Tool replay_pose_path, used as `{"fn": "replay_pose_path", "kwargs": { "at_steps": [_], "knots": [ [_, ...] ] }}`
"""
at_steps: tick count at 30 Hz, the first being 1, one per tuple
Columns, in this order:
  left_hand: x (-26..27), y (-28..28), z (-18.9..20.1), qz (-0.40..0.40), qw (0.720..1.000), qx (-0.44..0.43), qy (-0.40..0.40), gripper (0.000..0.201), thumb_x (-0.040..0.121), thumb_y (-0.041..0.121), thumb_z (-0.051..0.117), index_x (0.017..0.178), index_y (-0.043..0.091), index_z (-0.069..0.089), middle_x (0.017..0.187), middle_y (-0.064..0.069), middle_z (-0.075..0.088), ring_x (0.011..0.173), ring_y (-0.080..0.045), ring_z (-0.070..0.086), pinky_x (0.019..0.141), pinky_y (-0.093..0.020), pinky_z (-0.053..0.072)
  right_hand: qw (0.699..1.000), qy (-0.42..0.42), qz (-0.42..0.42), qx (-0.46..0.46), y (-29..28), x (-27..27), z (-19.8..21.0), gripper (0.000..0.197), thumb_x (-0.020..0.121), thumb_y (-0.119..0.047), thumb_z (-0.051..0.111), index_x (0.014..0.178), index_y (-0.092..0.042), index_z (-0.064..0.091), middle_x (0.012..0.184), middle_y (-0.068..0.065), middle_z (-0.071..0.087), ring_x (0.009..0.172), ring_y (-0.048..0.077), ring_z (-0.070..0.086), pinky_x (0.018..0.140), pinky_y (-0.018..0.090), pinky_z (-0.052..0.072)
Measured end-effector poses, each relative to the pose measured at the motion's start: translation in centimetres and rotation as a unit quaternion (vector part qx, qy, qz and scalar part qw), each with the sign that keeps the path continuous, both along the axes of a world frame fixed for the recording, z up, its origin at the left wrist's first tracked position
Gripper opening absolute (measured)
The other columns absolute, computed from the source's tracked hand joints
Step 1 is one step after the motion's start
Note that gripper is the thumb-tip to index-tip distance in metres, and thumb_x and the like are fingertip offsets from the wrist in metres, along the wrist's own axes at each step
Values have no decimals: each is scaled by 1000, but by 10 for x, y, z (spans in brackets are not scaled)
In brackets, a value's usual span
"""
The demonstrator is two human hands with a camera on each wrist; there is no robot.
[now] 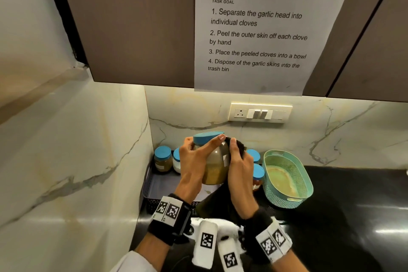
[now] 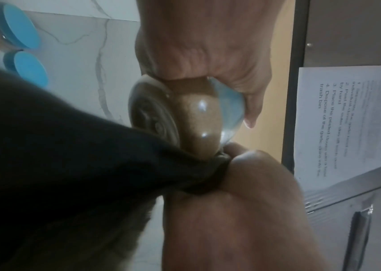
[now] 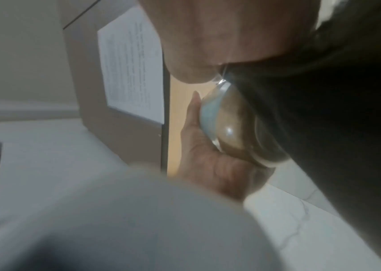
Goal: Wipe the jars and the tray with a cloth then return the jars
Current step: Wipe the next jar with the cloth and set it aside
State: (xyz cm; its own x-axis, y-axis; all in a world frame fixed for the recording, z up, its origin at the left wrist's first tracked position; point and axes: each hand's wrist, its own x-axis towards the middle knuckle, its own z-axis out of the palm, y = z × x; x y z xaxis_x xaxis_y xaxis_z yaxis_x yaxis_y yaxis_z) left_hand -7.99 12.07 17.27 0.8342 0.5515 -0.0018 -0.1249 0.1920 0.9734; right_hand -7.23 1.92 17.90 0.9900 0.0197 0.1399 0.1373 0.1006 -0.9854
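Observation:
My left hand [image 1: 194, 159] grips a glass jar [image 1: 215, 168] of brownish powder with a blue lid [image 1: 208, 137], held up and tilted above the dark tray [image 1: 147, 187] in the counter's corner. My right hand [image 1: 239, 172] holds a black cloth [image 1: 238, 147] against the jar's right side, and the cloth's tail hangs below. In the left wrist view the jar [image 2: 196, 117] shows its base, with the cloth [image 2: 69, 146] bunched in the right hand [image 2: 231, 201]. In the right wrist view the cloth [image 3: 335, 110] covers one side of the jar [image 3: 231, 128].
Two blue-lidded jars [image 1: 163, 159] [image 1: 176, 161] stand at the tray's back. Two more jars [image 1: 254, 155] [image 1: 258, 175] stand on the black counter right of my hands, next to a teal basket [image 1: 287, 179]. Marble walls close the corner and a cabinet hangs overhead.

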Motion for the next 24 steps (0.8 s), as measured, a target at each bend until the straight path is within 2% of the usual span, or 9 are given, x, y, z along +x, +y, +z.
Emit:
{"fn": "replay_pose_path", "kwargs": {
  "at_steps": [2,5,9,11,13,15,18,22,24],
  "knots": [
    [1,4,2,28,999,-16,4,95,48,67,88,123,13,65,109,-9,76,100,-29,76,88,-52,64,998,-65,21,11,0,-17,-8,31,108,-31,49,124,-21,73,100,-19,79,99,-2,73,82,19,58],
    [0,8,3,48,997,-60,8,91,49,63,91,119,12,66,104,-8,77,97,-29,77,90,-53,63,987,-154,44,-25,1,-26,-21,42,108,-30,50,147,-17,57,148,-7,60,138,3,54,105,20,51],
    [-4,-1,0,43,998,-52,8,72,71,46,93,124,11,61,109,-8,74,101,-28,75,85,-42,65,997,-15,69,-1,3,12,-5,30,109,-35,51,123,-22,74,113,-2,79,115,25,72,93,35,61],
    [-4,-3,1,44,998,-42,1,75,70,46,92,127,11,59,112,-9,74,101,-26,75,83,-39,65,998,-20,61,-7,1,10,4,29,108,-36,50,116,-25,76,99,-5,80,103,20,75,88,35,62],
    [-2,0,3,49,998,-35,-15,92,56,60,95,127,13,60,112,-9,74,99,-25,75,85,-44,65,995,-84,55,-17,-1,-8,-1,31,109,-31,49,131,-24,70,108,-11,78,105,2,72,87,21,59],
    [-2,4,2,59,997,-40,-14,100,47,68,87,126,14,60,111,-9,74,97,-26,76,85,-47,65,985,-149,71,-46,-1,-27,-15,38,109,-25,49,146,-18,57,145,-5,62,132,-7,55,102,14,50],
    [-5,5,-1,66,996,-67,-12,96,47,69,86,123,16,61,111,-10,74,100,-29,76,90,-55,63,972,-206,77,-84,2,-21,-23,41,107,-27,49,148,-21,55,157,-4,51,148,10,44,117,31,44],
    [-4,1,4,50,996,-76,-7,93,49,65,89,123,17,60,112,-8,74,102,-29,75,89,-56,63,994,-69,83,0,2,3,-1,38,107,-42,50,140,-31,65,115,14,74,115,40,66,99,61,54],
    [-4,2,8,48,996,-78,-8,93,51,63,90,125,15,61,113,-11,74,102,-31,76,88,-58,63,991,-80,106,-7,-2,1,-2,41,106,-46,51,144,-34,61,120,20,70,116,41,65,100,58,55]
  ]
}}
